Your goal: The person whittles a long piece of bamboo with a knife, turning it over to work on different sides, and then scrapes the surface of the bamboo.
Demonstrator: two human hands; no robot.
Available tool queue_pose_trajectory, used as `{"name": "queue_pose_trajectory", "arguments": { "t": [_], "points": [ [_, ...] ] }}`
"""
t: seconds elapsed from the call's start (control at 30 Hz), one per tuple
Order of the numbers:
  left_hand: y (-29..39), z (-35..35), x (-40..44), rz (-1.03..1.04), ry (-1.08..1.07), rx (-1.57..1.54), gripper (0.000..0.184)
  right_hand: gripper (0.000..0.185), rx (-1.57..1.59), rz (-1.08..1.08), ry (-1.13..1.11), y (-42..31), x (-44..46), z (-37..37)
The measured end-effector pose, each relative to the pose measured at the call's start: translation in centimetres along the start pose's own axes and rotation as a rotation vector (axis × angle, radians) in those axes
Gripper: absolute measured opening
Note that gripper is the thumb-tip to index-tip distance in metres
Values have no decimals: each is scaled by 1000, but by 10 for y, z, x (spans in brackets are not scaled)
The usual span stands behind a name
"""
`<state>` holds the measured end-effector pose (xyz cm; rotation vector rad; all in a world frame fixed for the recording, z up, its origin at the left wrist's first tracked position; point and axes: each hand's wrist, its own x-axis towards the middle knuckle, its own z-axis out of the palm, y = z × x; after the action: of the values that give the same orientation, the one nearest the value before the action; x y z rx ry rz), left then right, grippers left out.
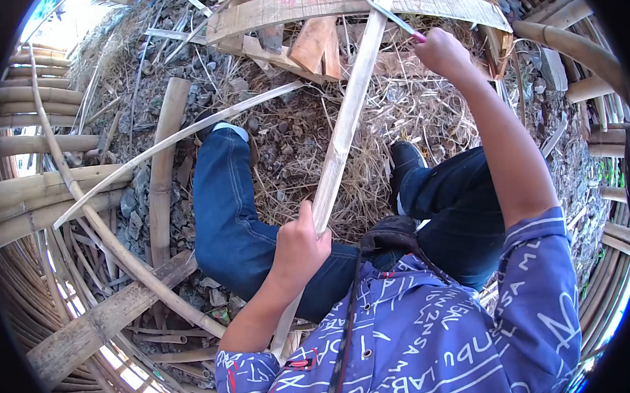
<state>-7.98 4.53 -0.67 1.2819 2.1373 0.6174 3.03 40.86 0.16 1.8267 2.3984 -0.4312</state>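
Note:
A long pale bamboo strip (pixel 342 133) runs slanting from beside my left hip up to a wooden plank (pixel 286 15) at the top of the head view. My left hand (pixel 300 252) is closed around its lower part, one finger pointing up along the edge. In my right hand (pixel 446 54) is a knife (pixel 396 19) with a pinkish-red handle, most of which the fingers hide. The blade points up and left, its tip at the strip's upper end, over the plank. Whether the edge bites into the strip, I cannot tell.
Between my legs (pixel 223 179) lie dry straw and shavings (pixel 357 187). Wood blocks (pixel 315 45) sit under the plank. A thin strip (pixel 186 135) crosses on the left, near a thick bamboo piece (pixel 167 161) and a curved pole (pixel 106 234). Stacked bamboo poles (pixel 597 51) stand at right.

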Motion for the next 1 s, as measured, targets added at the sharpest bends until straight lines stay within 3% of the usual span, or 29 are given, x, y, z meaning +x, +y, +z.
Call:
{"name": "queue_pose_trajectory", "arguments": {
  "t": [0.17, 0.33, 0.5, 0.7, 0.8, 1.0],
  "points": [
    [-14, -3, -17, -32, 12, -45, 32, 34, 71, -45, -51, -6, -21, 4],
    [-14, -8, -20, -38, 9, -199, 35, 31, 238, -325, -96, -47, -106, 36],
    [-1, -11, -28, -240, -122, -176, 56, 30, 425, -433, -195, -48, -156, 62],
    [4, 10, -46, -200, -7, 49, 47, 35, 358, -396, -162, -37, -166, 73],
    [8, 25, -56, -275, 62, 74, 35, 35, 297, -459, -140, -39, -165, 70],
    [0, 33, -57, -218, 111, 62, 30, 24, 89, -606, -12, -41, -145, 63]
  ]
}}
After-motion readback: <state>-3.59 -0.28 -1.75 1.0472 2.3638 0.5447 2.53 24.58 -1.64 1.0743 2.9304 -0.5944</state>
